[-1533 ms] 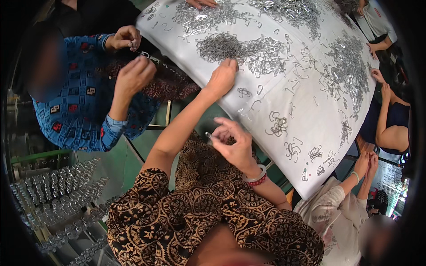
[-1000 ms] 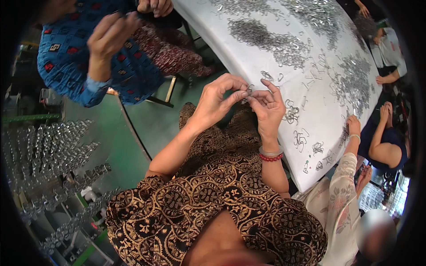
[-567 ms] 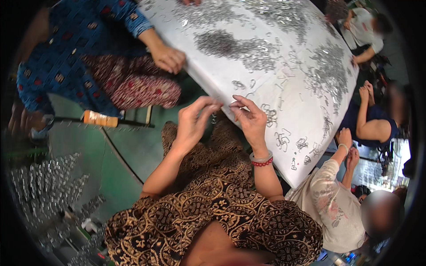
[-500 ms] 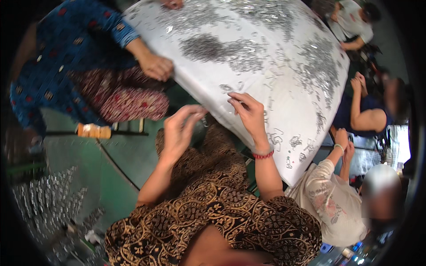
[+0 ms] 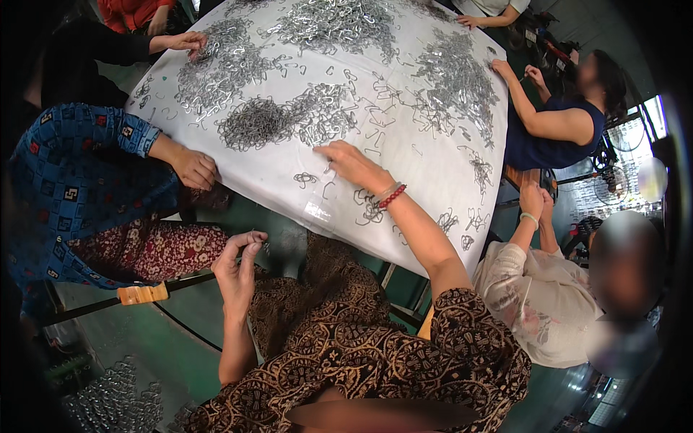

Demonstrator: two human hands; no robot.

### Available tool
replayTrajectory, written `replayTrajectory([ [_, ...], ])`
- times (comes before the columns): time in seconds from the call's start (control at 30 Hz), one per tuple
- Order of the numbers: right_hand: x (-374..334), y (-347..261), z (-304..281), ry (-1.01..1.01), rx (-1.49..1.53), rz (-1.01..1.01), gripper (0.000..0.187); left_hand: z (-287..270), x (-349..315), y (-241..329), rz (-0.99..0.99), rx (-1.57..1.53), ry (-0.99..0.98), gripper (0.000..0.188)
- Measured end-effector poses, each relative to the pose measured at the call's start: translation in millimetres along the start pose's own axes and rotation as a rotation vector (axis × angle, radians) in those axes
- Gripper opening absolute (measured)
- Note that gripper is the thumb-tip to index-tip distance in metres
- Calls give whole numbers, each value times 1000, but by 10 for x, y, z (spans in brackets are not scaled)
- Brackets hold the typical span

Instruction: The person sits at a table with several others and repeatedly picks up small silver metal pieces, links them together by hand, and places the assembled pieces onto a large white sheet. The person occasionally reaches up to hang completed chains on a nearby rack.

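My right hand [image 5: 354,166] reaches over the white table, fingers stretched out and thumb apart, its fingertips at the near edge of a heap of bent-wire metal hooks [image 5: 321,115]. A red bead bracelet [image 5: 392,195] circles that wrist. Off the table's near edge, my left hand [image 5: 238,278] is raised with thumb and forefinger pinched. A thin grey bit, apparently a small metal hook [image 5: 266,247], shows at its fingertips, mostly hidden. On the table between my hands lies a small cluster of hooks [image 5: 305,177]; more loose hooks [image 5: 369,206] lie under my right wrist.
A white-topped table [image 5: 271,173] bears several heaps of hooks. At left, a person's hand [image 5: 195,169] rests on its edge; another hand [image 5: 191,43] touches a farther heap. People sit along the right side. Hanging metal pieces [image 5: 119,400] show at lower left.
My right hand has moved forward and left to the heap. My left hand has drawn back and left, still pinched. The view has shifted, showing more of the far table.
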State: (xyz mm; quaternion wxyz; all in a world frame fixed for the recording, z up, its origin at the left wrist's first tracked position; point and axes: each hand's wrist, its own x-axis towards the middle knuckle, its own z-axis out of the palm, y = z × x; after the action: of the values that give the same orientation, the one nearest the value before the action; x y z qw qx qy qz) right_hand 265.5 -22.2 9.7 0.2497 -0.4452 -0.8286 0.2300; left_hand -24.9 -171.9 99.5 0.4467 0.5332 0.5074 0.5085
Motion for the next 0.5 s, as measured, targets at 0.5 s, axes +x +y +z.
replayTrajectory([
  [0.5, -250, -1902, 259, 410, 569, 134, 62, 31, 3, -45, 246, 289, -45, 11],
])
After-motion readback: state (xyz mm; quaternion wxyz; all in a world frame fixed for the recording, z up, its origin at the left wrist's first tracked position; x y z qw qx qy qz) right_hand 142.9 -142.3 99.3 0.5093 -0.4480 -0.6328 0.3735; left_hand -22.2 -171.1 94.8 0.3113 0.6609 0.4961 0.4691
